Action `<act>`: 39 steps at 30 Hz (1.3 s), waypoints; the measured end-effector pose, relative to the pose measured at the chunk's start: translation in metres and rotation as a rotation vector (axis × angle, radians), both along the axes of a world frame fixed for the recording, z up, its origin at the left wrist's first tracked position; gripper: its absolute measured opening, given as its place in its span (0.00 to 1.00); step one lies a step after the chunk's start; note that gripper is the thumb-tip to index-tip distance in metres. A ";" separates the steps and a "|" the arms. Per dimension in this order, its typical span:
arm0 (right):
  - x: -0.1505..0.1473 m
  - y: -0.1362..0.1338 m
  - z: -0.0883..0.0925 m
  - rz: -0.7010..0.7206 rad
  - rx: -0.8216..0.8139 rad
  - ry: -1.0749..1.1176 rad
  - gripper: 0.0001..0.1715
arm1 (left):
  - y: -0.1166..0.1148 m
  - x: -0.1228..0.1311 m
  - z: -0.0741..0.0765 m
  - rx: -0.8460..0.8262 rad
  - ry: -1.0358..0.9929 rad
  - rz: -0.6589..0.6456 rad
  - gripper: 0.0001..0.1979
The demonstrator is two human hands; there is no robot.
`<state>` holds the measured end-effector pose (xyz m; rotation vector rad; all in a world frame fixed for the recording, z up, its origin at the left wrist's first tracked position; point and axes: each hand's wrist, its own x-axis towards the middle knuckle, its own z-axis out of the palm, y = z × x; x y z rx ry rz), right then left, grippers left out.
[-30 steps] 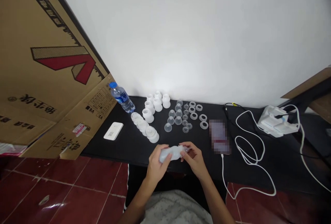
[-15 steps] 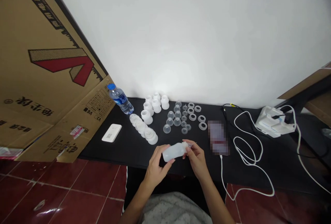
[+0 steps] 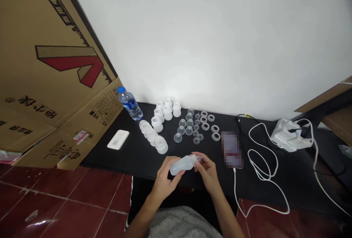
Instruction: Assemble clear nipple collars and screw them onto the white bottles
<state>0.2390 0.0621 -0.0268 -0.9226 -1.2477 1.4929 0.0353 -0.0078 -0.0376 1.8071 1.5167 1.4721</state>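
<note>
Location type: small, improvised indoor workspace; whether in a home or a small workshop cannot be determined. Indicators: a narrow black bench (image 3: 132, 159) set against a plain white wall (image 3: 214, 40); red tiled floor (image 3: 74, 201); a large printed cardboard carton (image 3: 27, 73) standing at the left. Bench layout: white necked parts (image 3: 157, 125), clear domes (image 3: 181, 130) and flat rings (image 3: 205, 126), sorted into groups. Everyday items: labelled water bottle (image 3: 130, 104), smartphone (image 3: 231, 152) on a white charging cable (image 3: 234, 186).

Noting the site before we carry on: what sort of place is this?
Probably a makeshift indoor work corner: a black table, white plastic pieces grouped on it, and a large cardboard box beside its left end.
</note>
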 end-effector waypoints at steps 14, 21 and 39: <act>-0.002 0.035 0.018 -0.098 0.430 -0.555 0.21 | 0.001 0.009 -0.019 0.128 -0.187 0.299 0.14; -0.030 0.077 0.041 -0.071 0.940 -1.080 0.25 | 0.002 0.010 -0.018 0.138 -0.209 0.325 0.13; -0.006 -0.027 -0.002 -0.202 0.911 -0.870 0.26 | 0.000 0.007 -0.023 0.153 -0.251 0.377 0.12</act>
